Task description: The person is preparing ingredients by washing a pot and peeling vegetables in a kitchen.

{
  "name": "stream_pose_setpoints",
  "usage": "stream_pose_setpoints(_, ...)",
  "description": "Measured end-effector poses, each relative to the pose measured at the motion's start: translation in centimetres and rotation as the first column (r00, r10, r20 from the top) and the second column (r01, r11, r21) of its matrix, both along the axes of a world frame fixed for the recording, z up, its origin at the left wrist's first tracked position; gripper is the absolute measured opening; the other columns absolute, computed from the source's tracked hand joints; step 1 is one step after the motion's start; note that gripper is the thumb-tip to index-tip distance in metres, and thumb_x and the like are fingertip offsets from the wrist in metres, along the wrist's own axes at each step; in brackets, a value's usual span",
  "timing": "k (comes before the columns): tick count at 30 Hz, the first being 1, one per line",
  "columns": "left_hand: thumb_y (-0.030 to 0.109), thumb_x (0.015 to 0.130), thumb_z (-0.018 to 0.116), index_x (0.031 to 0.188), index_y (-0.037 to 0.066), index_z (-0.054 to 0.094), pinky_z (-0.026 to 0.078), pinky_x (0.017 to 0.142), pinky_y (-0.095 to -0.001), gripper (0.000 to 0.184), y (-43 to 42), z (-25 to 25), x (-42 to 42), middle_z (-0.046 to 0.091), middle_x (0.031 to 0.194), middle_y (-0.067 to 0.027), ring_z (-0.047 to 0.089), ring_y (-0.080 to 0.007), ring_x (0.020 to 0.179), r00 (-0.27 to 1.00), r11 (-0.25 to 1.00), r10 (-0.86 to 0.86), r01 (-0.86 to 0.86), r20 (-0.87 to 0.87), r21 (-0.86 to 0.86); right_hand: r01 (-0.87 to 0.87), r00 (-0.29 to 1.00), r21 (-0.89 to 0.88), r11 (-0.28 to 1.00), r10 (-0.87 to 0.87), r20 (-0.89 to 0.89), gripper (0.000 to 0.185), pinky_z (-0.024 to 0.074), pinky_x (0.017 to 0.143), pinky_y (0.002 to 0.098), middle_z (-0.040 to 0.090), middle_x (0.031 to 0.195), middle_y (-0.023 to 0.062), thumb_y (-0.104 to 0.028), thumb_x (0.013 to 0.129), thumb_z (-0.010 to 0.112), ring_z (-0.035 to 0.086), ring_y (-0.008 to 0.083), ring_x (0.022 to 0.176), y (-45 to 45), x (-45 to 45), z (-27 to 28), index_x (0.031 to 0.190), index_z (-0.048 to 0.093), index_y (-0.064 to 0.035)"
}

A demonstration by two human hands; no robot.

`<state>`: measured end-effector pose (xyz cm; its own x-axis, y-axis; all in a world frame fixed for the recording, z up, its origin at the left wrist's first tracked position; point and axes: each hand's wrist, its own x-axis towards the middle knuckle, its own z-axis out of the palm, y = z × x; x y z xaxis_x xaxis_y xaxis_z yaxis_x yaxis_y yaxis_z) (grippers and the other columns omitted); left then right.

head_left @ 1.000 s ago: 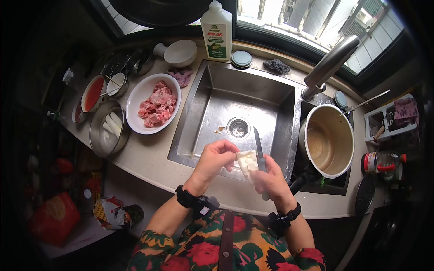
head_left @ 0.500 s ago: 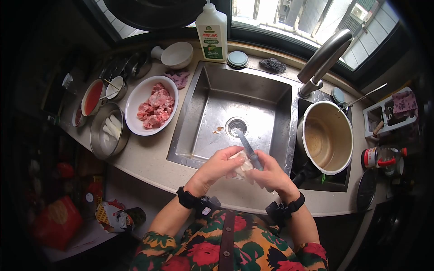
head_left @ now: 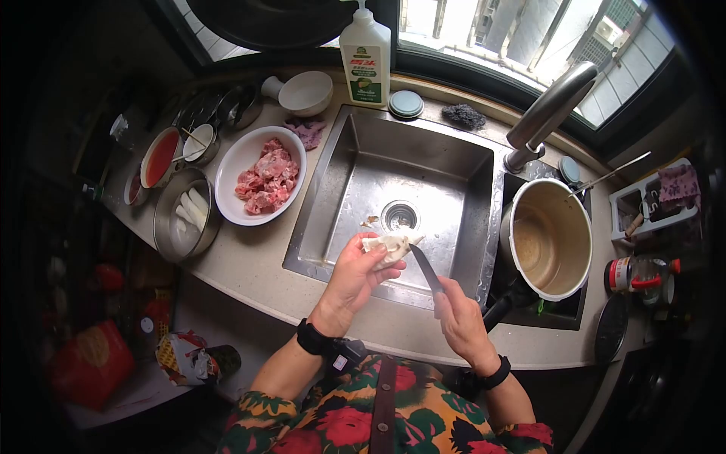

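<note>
Over the near edge of the sink (head_left: pixel 370 181), my left hand (head_left: pixel 355 274) is closed round a pale, knobbly piece of food (head_left: pixel 389 250), whose kind I cannot make out. My right hand (head_left: pixel 463 321) grips a knife (head_left: pixel 426 269), its handle mostly hidden by the fingers. The blade slants up and left, with its tip at the right end of the pale piece. Below them, small brown scraps (head_left: pixel 369 222) lie beside the drain (head_left: pixel 401 216), where whitish bits also show.
Left of the sink stand a white bowl of raw meat (head_left: pixel 268 178) and a metal bowl (head_left: pixel 170 234) holding white peeled pieces (head_left: pixel 193 208). A large pot (head_left: pixel 588 250) and the faucet (head_left: pixel 550 106) are on the right. A white pump bottle (head_left: pixel 367 64) stands behind.
My right hand has drawn back down and right with the knife, apart from my left hand. The left hand has turned and raised the pale piece. The view has shifted slightly.
</note>
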<state>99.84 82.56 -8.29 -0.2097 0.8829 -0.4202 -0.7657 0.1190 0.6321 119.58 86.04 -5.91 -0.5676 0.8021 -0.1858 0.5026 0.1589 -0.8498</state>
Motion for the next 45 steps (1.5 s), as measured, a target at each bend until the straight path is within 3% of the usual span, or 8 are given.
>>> stream_pose_setpoints(8, 0.005, 0.084, 0.054, 0.104, 0.006, 0.040, 0.053, 0.064, -0.0270, 0.024, -0.6, -0.2, 1.0, 0.056, 0.099, -0.0154, 0.061, -0.0232, 0.079, 0.981, 0.997, -0.014, 0.030, 0.193, -0.076, 0.018, 0.999, 0.027, 0.999, -0.016, -0.041, 0.025, 0.0436, 0.057, 0.0376, 0.056, 0.069, 0.0182, -0.019, 0.091, 0.046, 0.059, 0.0359, 0.066, 0.4, -0.6, 0.0, 0.112, 0.049, -0.0055)
stream_pose_setpoints(11, 0.005, 0.084, 0.056, 0.103, 0.006, 0.040, 0.052, 0.063, -0.0263, 0.025, -0.8, -0.1, 1.4, 0.056, 0.096, -0.0148, 0.060, -0.0224, 0.078, 0.980, 0.995, -0.027, 0.044, 0.197, -0.087, 0.033, 0.995, -0.033, 0.999, -0.036, -0.094, 0.025, 0.0438, 0.057, 0.0372, 0.057, 0.070, 0.0184, -0.019, 0.091, 0.046, 0.059, 0.0360, 0.067, 0.3, -1.0, -0.3, 0.112, 0.049, -0.0049)
stream_pose_setpoints(26, 0.004, 0.083, 0.056, 0.103, 0.005, 0.039, 0.051, 0.056, -0.0250, 0.027, -1.5, 0.3, 1.5, 0.056, 0.092, -0.0155, 0.059, -0.0213, 0.069, 0.983, 0.999, -0.036, 0.040, 0.180, -0.021, 0.022, 0.991, 0.119, 0.993, -0.006, -0.133, 0.026, 0.0450, 0.057, 0.0355, 0.058, 0.072, 0.0174, -0.019, 0.090, 0.048, 0.060, 0.0347, 0.068, 0.6, -1.2, 0.4, 0.112, 0.050, -0.0047)
stream_pose_setpoints(32, 0.004, 0.083, 0.057, 0.107, 0.004, 0.041, 0.051, 0.055, -0.0245, 0.029, -1.9, 0.0, 1.5, 0.057, 0.091, -0.0148, 0.059, -0.0208, 0.069, 0.987, 0.999, -0.030, 0.034, 0.160, -0.028, -0.002, 0.994, -0.079, 0.997, -0.007, -0.111, 0.026, 0.0439, 0.057, 0.0354, 0.056, 0.067, 0.0171, -0.020, 0.091, 0.046, 0.059, 0.0337, 0.064, 0.3, -1.4, 0.1, 0.111, 0.050, -0.0050)
stream_pose_setpoints(37, 0.005, 0.083, 0.057, 0.107, 0.002, 0.041, 0.049, 0.061, -0.0260, 0.029, -2.1, 0.2, 1.5, 0.057, 0.094, -0.0137, 0.059, -0.0196, 0.074, 0.992, 0.997, -0.083, 0.083, 0.091, 0.005, -0.098, 0.987, -0.087, 0.991, 0.085, -0.140, 0.025, 0.0428, 0.055, 0.0341, 0.053, 0.062, 0.0135, -0.021, 0.091, 0.045, 0.057, 0.0252, 0.058, 0.0, -1.8, 0.2, 0.109, 0.050, -0.0041)
stream_pose_setpoints(41, 0.006, 0.083, 0.057, 0.107, 0.001, 0.041, 0.049, 0.062, -0.0260, 0.029, -2.1, 0.5, 1.5, 0.058, 0.094, -0.0141, 0.059, -0.0196, 0.074, 0.997, 0.999, -0.030, 0.027, 0.064, 0.044, 0.009, 0.975, -0.302, 0.953, -0.075, -0.208, 0.023, 0.0418, 0.053, 0.0324, 0.050, 0.059, 0.0102, -0.020, 0.092, 0.044, 0.052, 0.0206, 0.053, -0.3, -2.1, 0.5, 0.109, 0.050, -0.0043)
stream_pose_setpoints(43, 0.005, 0.083, 0.057, 0.107, 0.002, 0.041, 0.050, 0.059, -0.0248, 0.029, -2.1, 0.6, 1.3, 0.057, 0.092, -0.0140, 0.059, -0.0194, 0.071, 0.996, 1.000, -0.010, 0.008, 0.085, 0.030, 0.019, 0.978, -0.289, 0.957, -0.077, -0.194, 0.023, 0.0418, 0.053, 0.0319, 0.049, 0.060, 0.0099, -0.019, 0.092, 0.044, 0.051, 0.0192, 0.053, -0.1, -2.1, 0.5, 0.109, 0.050, -0.0048)
stream_pose_setpoints(45, 0.004, 0.082, 0.056, 0.107, 0.002, 0.041, 0.051, 0.056, -0.0236, 0.029, -2.1, 0.7, 1.3, 0.057, 0.089, -0.0139, 0.060, -0.0192, 0.068, 0.994, 1.000, 0.006, -0.007, 0.106, 0.013, -0.015, 0.981, -0.026, 1.000, 0.010, -0.196, 0.025, 0.0371, 0.048, 0.0234, 0.048, 0.060, 0.0006, -0.017, 0.092, 0.044, 0.045, 0.0071, 0.051, 0.0, -2.2, -0.1, 0.111, 0.050, -0.0011)
